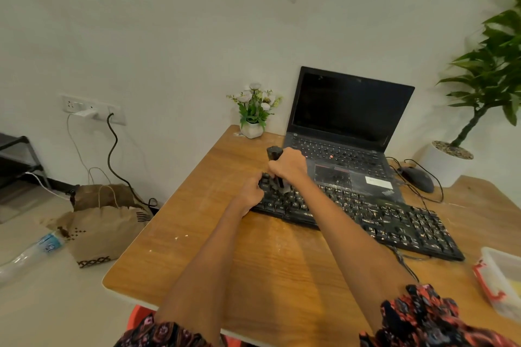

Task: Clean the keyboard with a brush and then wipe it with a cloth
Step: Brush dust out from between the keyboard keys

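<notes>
A black keyboard (375, 220), speckled with pale crumbs, lies slanted across the wooden table (214, 248). My left hand (251, 191) grips the keyboard's left end and holds it down. My right hand (289, 165) is closed around a black brush (275, 153), held upright, its lower end pressed onto the keys at the keyboard's left part. The bristles are mostly hidden by my hand. No cloth can be made out.
An open black laptop (346, 121) stands behind the keyboard, a black mouse (418, 179) to its right. A small flower pot (252, 129) sits at the table's back corner. A clear plastic container (500, 279) sits at the right edge. Paper bags (107, 222) lie on the floor, left.
</notes>
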